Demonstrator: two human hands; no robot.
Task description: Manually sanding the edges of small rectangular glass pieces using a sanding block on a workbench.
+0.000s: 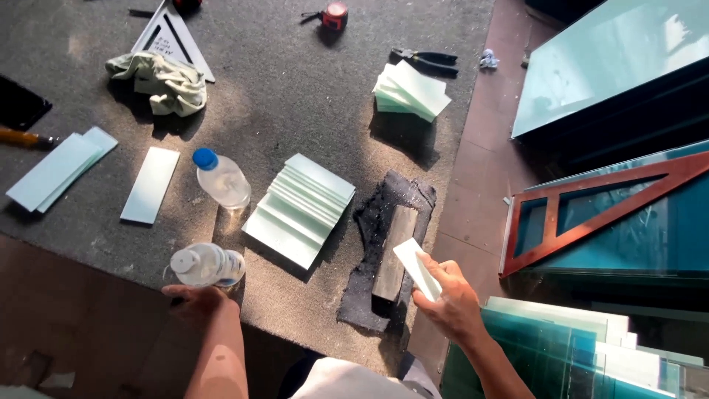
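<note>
Grey worktable (295, 89): right hand (450, 299) fingers gripping glass strip (416, 267), left hand (198, 299) clutching bottle (205, 264) beside fanned strips (301, 208).

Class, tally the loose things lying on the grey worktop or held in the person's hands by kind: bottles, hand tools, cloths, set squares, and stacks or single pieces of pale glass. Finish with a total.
Bottles: 2, one standing, one in the left hand
Hand tools: 3 (tape measure, pliers, orange-handled tool)
Cloths: 1
Set squares: 1
Glass stacks or pieces: 5, one piece in the right hand
Total: 12

Both forearms bare, no sleeves/gloves; white garment at waist.
</note>
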